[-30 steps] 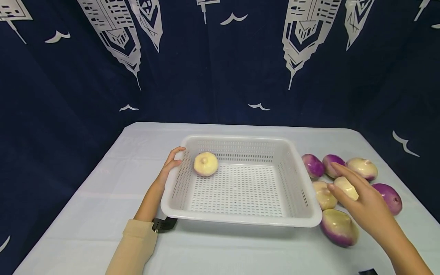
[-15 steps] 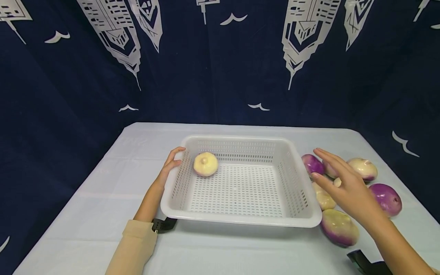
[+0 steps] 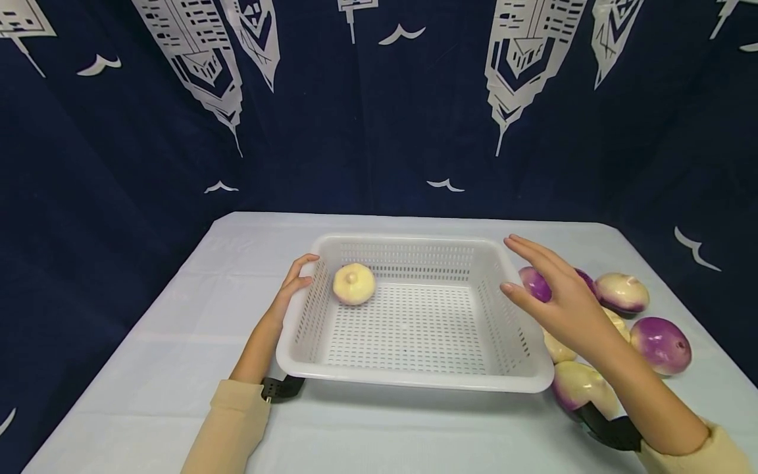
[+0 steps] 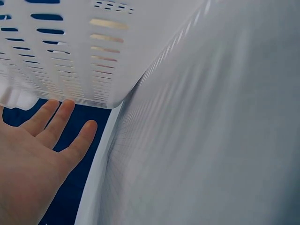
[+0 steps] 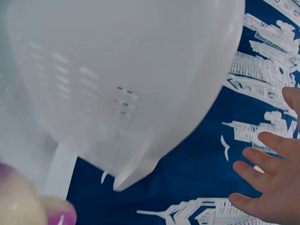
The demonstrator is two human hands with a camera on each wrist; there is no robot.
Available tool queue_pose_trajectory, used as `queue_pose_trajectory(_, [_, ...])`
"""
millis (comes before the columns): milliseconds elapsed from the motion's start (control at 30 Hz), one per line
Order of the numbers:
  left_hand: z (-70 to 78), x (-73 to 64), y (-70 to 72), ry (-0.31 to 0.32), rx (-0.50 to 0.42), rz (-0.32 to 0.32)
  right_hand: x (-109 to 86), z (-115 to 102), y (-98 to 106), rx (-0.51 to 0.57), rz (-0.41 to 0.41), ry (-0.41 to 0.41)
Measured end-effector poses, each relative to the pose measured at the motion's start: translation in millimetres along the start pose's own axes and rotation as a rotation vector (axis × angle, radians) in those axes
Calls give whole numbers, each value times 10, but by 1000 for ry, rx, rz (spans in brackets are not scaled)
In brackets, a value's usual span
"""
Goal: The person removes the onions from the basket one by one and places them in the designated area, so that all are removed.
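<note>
A white perforated plastic basket point(image 3: 408, 378) stands in the middle of the table. One cream turnip point(image 3: 354, 284) lies inside at its left end. My left hand point(image 3: 290, 283) holds the basket's left rim, thumb and a finger at the edge; in the left wrist view its other fingers point(image 4: 58, 124) spread beside the slotted wall. My right hand point(image 3: 556, 296) hovers at the right rim, fingers extended and nothing held. A gap parts this hand point(image 5: 269, 173) from the basket point(image 5: 140, 93) in the right wrist view. Behind it, the arm hides parts of several turnips.
Several purple-and-cream turnips lie to the basket's right, among them a purple one point(image 3: 661, 345), a cream one point(image 3: 622, 291) and a near one point(image 3: 577, 385). A white cloth covers the table point(image 3: 177, 355). Dark blue printed fabric point(image 3: 367, 131) hangs behind.
My right hand has moved left and away from me, from over the turnips to the basket's right rim. The left hand, basket and turnip inside have stayed in place.
</note>
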State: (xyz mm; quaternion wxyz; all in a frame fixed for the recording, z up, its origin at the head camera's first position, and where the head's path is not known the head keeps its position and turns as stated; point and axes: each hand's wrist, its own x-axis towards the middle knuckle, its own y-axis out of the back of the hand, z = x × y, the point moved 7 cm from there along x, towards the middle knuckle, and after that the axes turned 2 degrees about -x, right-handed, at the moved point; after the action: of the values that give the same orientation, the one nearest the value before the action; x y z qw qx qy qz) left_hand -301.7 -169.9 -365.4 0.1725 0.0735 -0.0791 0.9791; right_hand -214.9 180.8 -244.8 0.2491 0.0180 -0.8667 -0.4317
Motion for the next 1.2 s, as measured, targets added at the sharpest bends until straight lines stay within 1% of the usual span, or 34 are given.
queue_pose_trajectory(133, [-54, -6, 32, 15, 27, 7, 90, -129, -35, -2, -8, 49])
queue_pose_trajectory(367, [-69, 8, 33, 19, 20, -4, 218, -294, -55, -32, 12, 117])
queue_pose_trajectory(500, [-42, 29, 33, 13, 26, -9, 274, -323, -78, -48, -4, 116])
queue_pose_trajectory(600, [-18, 42, 33, 8, 29, -5, 293, -322, -82, -35, -24, 99])
queue_pose_trajectory(800, [-37, 34, 52, 8, 54, -4, 299, -325, -10, -17, -34, 75])
queue_pose_trajectory(933, [-38, 32, 44, 5, 50, -6, 323, -335, 41, -12, -35, 74])
queue_pose_trajectory(1067, [-44, 23, 34, 4, 40, -7, 369, -374, 71, -17, -25, 83])
queue_pose_trajectory(1200, [-58, 14, 28, 5, 47, -8, 421, -439, 64, -48, -9, 119])
